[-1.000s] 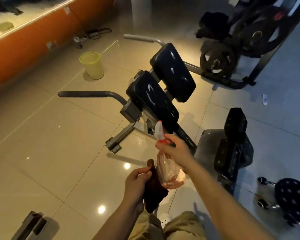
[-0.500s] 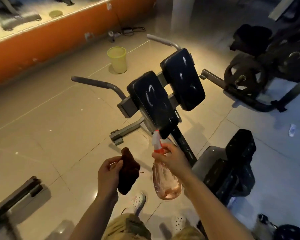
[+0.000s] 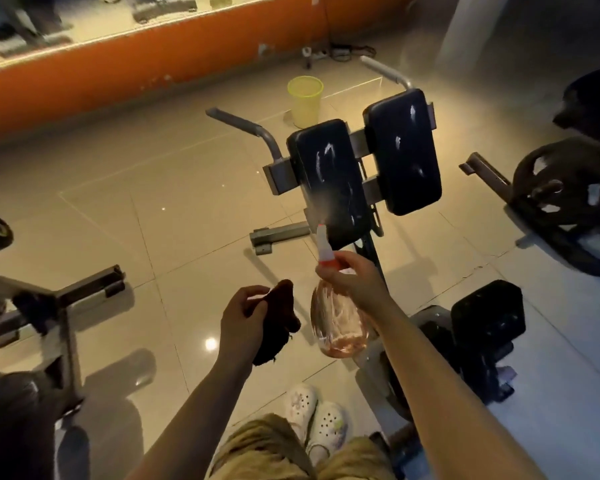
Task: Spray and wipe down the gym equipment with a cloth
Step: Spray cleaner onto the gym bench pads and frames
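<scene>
Head view shows the right hand (image 3: 355, 284) clasping the neck of a clear pink plastic spray bottle (image 3: 336, 320), nozzle aimed forward at the near black padded cushion (image 3: 328, 181) of the grey steel bench. Mist hangs between nozzle and cushion. The left hand (image 3: 243, 318) grips a dark bunched cloth (image 3: 278, 322), just left of the bottle. The cushion lies straight ahead, long axis running away from the hands; wiping likely follows, the cloth hand reaching forward.

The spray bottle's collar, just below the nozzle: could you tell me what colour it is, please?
Orange-red, on the spray bottle that the right hand grips; head view.
</scene>
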`<state>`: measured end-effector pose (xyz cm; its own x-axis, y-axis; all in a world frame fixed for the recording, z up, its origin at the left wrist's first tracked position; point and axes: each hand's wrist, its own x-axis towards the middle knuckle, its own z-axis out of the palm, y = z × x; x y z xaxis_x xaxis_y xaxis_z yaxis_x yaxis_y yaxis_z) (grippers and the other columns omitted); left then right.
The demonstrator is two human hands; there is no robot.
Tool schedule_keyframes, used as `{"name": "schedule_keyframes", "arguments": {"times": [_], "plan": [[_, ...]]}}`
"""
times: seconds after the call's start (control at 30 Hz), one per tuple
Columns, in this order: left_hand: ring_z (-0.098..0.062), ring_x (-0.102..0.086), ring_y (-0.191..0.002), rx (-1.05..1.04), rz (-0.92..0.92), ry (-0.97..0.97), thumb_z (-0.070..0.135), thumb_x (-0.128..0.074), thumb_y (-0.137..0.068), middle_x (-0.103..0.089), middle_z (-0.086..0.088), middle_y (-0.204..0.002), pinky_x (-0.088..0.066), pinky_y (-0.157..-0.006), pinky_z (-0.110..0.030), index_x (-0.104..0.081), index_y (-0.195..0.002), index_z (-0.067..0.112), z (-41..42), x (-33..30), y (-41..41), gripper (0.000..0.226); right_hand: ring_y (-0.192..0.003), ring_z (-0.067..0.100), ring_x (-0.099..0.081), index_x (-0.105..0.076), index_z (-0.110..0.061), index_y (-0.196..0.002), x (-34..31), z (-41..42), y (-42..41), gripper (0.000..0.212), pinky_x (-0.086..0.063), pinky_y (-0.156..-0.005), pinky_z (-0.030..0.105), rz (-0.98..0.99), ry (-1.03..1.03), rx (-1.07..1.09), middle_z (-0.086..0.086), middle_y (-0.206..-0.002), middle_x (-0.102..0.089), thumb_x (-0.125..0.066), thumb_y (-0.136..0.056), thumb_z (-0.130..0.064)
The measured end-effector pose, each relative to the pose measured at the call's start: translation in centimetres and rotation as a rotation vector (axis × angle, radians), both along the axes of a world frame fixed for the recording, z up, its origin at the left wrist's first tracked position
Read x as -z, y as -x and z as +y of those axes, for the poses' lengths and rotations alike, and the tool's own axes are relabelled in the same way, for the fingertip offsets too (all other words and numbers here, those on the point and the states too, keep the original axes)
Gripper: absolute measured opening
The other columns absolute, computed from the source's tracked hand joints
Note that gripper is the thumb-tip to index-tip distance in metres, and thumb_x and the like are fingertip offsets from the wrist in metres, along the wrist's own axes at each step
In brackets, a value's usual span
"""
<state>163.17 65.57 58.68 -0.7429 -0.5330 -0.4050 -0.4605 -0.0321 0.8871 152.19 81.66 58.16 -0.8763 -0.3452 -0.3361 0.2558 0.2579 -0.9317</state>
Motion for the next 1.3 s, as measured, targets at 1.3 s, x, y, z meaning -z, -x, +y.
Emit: {"name": "schedule_keyframes", "arguments": {"times": [1.3], "plan": [[-0.011, -0.064, -0.049, -0.103, 0.011, 0.008, 0.000, -0.064, -0.089, -0.066, -0.009, -0.084, -0.052, -0.044, -0.023, -0.063, -0.095, 0.007, 0.3, 0.8, 9.6, 0.010, -0.093, 0.016, -0.061, -0.058, -0.018, -0.119, 0.3, 5.7, 16.3, 0.033, -0.051, -0.068, 0.024, 0.056, -0.008, 0.228, -0.005, -0.103, -0.060, -0.069, -0.088, -0.025]]}}
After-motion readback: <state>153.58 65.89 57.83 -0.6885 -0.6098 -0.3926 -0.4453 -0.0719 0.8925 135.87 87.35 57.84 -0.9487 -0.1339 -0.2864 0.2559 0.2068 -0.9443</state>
